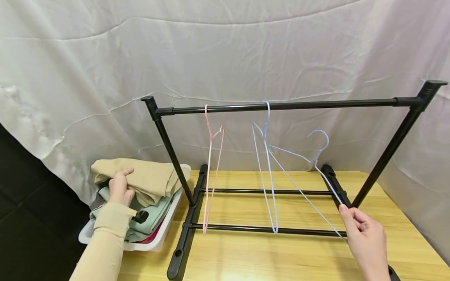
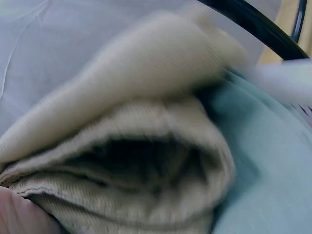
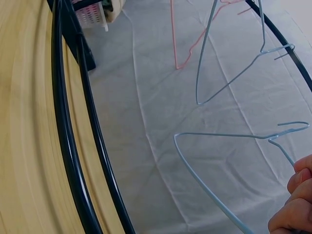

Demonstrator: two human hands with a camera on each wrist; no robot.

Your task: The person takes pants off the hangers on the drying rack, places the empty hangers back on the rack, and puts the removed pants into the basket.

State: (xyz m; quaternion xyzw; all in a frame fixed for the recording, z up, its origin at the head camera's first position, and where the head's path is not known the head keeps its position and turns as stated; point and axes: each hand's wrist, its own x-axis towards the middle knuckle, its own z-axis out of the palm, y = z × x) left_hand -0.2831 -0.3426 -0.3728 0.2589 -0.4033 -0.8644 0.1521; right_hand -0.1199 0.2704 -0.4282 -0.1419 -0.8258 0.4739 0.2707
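My left hand (image 1: 120, 189) grips the left edge of a folded beige garment (image 1: 147, 175), its fingers partly hidden by the cloth. In the left wrist view the beige folds (image 2: 146, 68) look blurred, with a bit of the hand at the lower left corner. The garment lies over a pale green one (image 1: 151, 218) in a white basket (image 1: 168, 224). Off to the right, my right hand (image 1: 367, 234) pinches one lower side of a blue wire hanger (image 1: 327, 181). This hanger is off the rail, its hook pointing up, also seen in the right wrist view (image 3: 214, 134).
A black garment rack (image 1: 316, 105) stands on the wooden table (image 1: 246, 253). A pink hanger (image 1: 209, 156) and another blue hanger (image 1: 266, 156) hang from its rail. Pale curtain cloth (image 1: 225, 54) covers the back. Some dark red cloth (image 1: 153, 234) shows low in the basket.
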